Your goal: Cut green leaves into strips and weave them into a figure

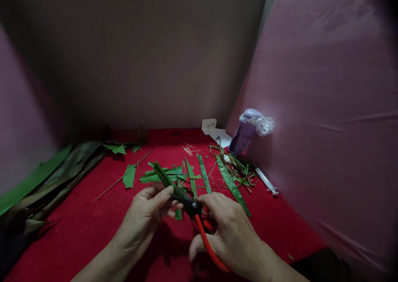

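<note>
My left hand point(146, 215) pinches a long green leaf strip point(164, 176) near its lower end, fingers closed on it. My right hand point(228, 232) grips red-handled scissors point(202, 232), and their black blades point(185, 201) meet the strip just beside my left fingertips. Several cut green leaf pieces point(203, 174) lie on the red cloth point(93, 224) right behind both hands.
Long dark and green leaves point(46, 182) are piled at the left edge. A purple bottle point(245, 134), white paper point(217, 132), a syringe point(265, 180), thin sticks point(188, 149) and leaf scraps point(239, 170) sit at the back right. Pink fabric walls enclose the sides.
</note>
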Demonstrator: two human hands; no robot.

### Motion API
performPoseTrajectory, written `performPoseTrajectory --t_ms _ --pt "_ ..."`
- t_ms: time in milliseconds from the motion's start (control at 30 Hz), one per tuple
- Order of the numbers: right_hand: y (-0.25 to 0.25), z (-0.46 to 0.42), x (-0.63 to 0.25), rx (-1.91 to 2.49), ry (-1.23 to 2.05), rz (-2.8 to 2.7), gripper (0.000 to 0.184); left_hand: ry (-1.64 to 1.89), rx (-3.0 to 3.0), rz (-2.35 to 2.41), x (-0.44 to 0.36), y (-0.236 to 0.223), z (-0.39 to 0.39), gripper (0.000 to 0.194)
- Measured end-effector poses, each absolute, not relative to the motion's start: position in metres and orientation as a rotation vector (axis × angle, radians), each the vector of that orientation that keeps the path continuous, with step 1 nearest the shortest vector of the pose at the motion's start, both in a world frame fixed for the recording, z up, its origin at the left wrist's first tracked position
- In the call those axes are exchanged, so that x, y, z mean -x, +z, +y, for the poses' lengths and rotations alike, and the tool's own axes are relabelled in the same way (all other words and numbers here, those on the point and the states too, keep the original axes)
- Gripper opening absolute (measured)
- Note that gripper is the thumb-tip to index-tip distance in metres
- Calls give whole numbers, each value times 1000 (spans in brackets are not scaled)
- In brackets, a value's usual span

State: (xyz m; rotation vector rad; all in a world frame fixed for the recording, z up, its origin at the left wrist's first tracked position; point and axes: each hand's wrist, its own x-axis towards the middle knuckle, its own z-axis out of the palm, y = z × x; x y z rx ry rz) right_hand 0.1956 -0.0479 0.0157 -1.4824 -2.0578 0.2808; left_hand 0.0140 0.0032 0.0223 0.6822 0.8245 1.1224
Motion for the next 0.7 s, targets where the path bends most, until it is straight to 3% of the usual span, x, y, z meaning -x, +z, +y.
performPoseTrajectory --t_ms 700 --pt "14 -51 -190 1400 269 -1987 40 1123 -696 837 -14 24 1 22"
